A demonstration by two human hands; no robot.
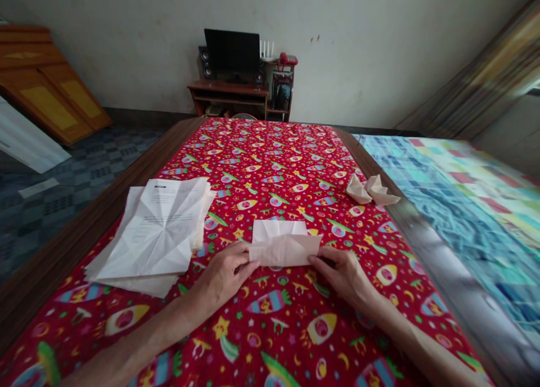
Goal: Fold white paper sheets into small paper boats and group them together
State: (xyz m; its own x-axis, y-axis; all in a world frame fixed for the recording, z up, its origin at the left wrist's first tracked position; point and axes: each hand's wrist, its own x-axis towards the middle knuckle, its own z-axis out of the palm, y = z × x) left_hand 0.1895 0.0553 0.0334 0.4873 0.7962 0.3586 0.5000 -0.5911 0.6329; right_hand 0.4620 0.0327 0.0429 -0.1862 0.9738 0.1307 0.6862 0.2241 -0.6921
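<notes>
A creased sheet of paper (283, 245), folded over on itself, is held just above the red patterned cloth (270, 325). At its left end my left hand (230, 268) pinches the edge between thumb and fingers. My right hand (341, 268) grips the lower right corner the same way. The back layer of the sheet stands out beyond the front flap. To the left lies a stack of creased paper (158, 229), its top sheet printed with text. Two folded paper shapes (371, 190) sit at the right side of the cloth.
Brown wooden edges (139, 156) border the cloth. A bed with a blue checked sheet (447, 207) adjoins on the right. Beyond the far end stands a desk (230, 90) with a monitor (233, 55), speakers and a red telephone (287, 59). An orange cabinet (54, 89) is at the left.
</notes>
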